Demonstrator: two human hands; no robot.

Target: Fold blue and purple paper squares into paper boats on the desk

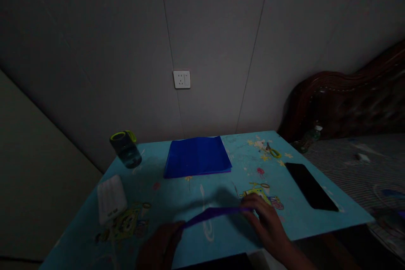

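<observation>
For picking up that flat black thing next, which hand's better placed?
Probably your right hand: it's nearer the flat black thing. It must first release the purple sheet, which your left hand also holds.

Left grip and right grip apart, both pinched, right forearm aslant.

A dim grey panelled wall bears a white socket left of a dark-red headboard.
</observation>
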